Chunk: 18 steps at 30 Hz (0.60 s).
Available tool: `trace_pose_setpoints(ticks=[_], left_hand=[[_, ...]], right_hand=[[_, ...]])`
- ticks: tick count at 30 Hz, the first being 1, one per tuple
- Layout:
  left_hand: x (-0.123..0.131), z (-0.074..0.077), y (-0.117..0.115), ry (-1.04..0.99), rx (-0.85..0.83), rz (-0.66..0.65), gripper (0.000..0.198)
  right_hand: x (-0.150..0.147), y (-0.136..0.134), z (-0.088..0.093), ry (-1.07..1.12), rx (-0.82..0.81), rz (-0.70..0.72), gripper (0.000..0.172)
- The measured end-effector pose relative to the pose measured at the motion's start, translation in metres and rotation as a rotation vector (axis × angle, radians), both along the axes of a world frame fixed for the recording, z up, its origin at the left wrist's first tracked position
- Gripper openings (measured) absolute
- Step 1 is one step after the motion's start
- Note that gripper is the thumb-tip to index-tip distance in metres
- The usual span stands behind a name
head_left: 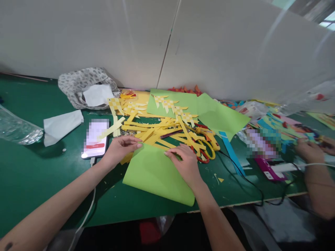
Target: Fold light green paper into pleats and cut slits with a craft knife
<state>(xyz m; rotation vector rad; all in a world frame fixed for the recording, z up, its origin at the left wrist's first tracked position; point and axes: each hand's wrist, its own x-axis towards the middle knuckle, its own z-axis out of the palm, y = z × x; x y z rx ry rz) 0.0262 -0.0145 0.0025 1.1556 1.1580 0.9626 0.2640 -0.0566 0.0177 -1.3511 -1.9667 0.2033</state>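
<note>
A green paper sheet [157, 174], curled over along its near edge, lies in front of me on the table. My left hand [123, 148] pinches its far left corner between thumb and fingers. On the far right part of the sheet is my right hand [184, 158], its thumb and fingers closed on the upper edge. Just beyond the sheet spreads a heap of yellow paper strips [146, 130], with a dark pen [171, 134] on top. Woven yellow paper fish [167, 104] rest on another green sheet [188, 99] behind the heap.
Left of the sheet lies a phone [95, 137] on a white cable. Scissors with red and yellow handles [209, 150], a yellow glue gun [213, 139] and a blue strip [231, 153] are to the right. Another person's hands [310, 151] work at far right. A wall stands behind.
</note>
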Motion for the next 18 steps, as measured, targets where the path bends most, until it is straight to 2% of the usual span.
trace_pose_setpoints(ticks=[9, 18], left_hand=[[-0.0008, -0.0008, 0.0007, -0.076, -0.097, 0.033, 0.021], [0.0016, 0.0016, 0.0004, 0.01, -0.098, 0.044, 0.016]], right_hand=[[0.0026, 0.0012, -0.003, 0.079, 0.018, -0.093, 0.012], [0.0039, 0.0034, -0.0052, 0.157, -0.015, -0.178, 0.015]])
